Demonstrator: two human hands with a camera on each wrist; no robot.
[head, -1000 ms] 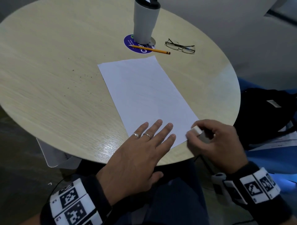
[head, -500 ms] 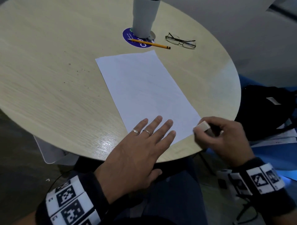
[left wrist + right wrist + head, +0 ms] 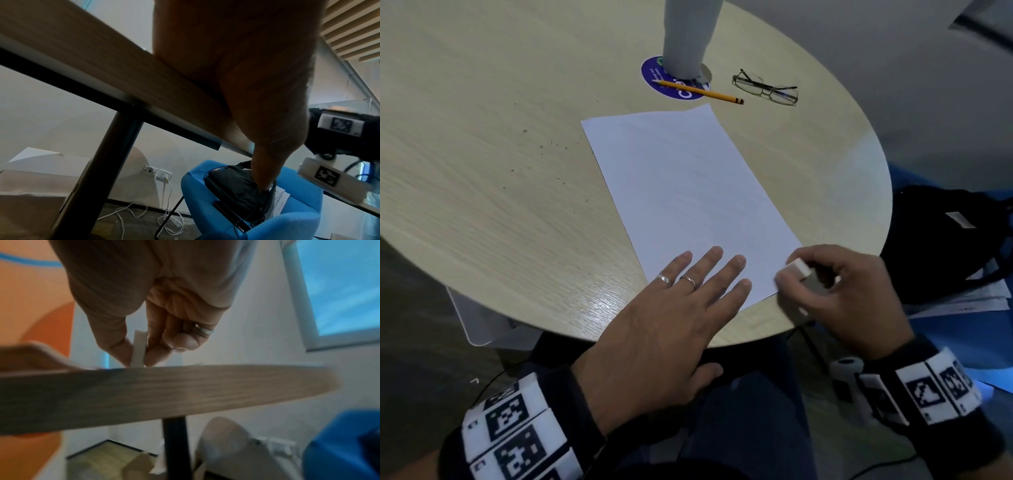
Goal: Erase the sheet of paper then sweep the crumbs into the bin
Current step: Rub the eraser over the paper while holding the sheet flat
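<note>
the left hand [image 3: 654, 329] lay flat, fingers spread, on the sheet of paper [image 3: 688, 192] at the table [image 3: 482, 205] near edge. the right hand [image 3: 839, 294] pinched a white eraser [image 3: 798, 268] at the sheet's near right corner, nearer it than a moment earlier. the right wrist view showed the eraser [image 3: 138, 348] upright between thumb and fingertips. crumbs [image 3: 544, 145] lay left of the sheet.

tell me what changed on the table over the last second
Little did. The right hand keeps its grip on the eraser and has rubbed it a short way back and forth at the near right corner of the paper. The left hand stays flat, fingers spread, pressing the near edge of the sheet. Pencil, glasses and crumbs lie as before.
</note>
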